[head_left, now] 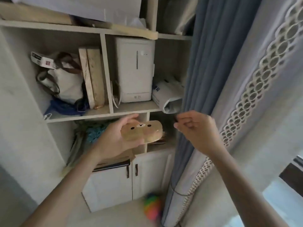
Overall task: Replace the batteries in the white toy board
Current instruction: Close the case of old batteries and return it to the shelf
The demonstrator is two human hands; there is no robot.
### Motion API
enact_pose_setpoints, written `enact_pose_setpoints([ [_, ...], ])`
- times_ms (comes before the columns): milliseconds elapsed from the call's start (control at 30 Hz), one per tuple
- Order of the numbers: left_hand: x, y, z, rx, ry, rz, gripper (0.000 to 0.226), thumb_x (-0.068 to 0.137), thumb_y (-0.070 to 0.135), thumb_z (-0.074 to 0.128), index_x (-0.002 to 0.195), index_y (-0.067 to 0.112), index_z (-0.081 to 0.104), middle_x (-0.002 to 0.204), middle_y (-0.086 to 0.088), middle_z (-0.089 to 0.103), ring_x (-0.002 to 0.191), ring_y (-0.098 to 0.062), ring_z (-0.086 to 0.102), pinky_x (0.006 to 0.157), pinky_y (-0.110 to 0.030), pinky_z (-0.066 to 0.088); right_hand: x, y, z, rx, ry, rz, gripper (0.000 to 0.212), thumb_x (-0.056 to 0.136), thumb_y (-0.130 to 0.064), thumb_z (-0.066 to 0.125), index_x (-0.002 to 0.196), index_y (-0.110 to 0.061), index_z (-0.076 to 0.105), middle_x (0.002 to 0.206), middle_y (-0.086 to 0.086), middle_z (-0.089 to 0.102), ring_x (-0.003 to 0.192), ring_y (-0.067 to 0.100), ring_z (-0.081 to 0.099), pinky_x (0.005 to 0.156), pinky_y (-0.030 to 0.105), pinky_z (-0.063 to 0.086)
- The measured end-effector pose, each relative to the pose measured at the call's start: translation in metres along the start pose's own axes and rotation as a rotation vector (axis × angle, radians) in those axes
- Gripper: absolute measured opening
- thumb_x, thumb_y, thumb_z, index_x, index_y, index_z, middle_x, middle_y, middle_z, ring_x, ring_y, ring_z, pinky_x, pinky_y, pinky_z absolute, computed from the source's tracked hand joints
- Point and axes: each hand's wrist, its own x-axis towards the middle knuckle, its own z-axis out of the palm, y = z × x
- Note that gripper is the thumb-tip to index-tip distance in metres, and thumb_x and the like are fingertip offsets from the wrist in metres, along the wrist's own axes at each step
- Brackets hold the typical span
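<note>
My left hand point(114, 138) holds a tan case with a bear face point(144, 132) in front of the lower shelf openings, thumb above and fingers below it. My right hand point(195, 128) hovers to the right of the case, near the blue curtain, with its fingers curled; a small dark thing seems pinched at the fingertips, but I cannot make it out. The white toy board is not in view.
A white shelf unit point(108, 79) fills the wall ahead, holding a tote bag point(65, 82), books point(93, 79), a white appliance point(135, 69) and a rolled package point(168, 95). Cabinet doors point(136, 174) lie below. A blue curtain point(205, 63) hangs at the right. A rainbow toy point(151, 207) lies on the floor.
</note>
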Motion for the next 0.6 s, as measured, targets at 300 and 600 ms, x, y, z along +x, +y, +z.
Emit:
enact_pose_setpoints([
  [300,0.158,-0.071,-0.017,0.267,0.02,-0.072,0.093,0.077,0.038,0.089,0.156,0.034,0.04,0.147,0.016,0.056,0.131,-0.005,0.055,0.112,-0.037,0.048,0.195,0.044,0.097,-0.074,-0.204,0.021,0.021,0.091,-0.011,0.078,0.112,-0.011,0.077,0.098,0.0,0.077,0.088,0.011,0.074,0.085,0.029,0.062],
  [600,0.247,-0.124,-0.012,0.541,-0.092,-0.153,0.061,0.091,0.036,0.076,0.145,0.021,0.053,0.138,0.006,0.059,0.126,-0.016,0.058,0.101,-0.026,0.045,0.29,0.082,0.187,-0.462,-0.343,-0.034,0.009,0.098,-0.009,0.066,0.102,-0.005,0.074,0.103,0.013,0.072,0.086,0.027,0.07,0.075,0.035,0.06],
])
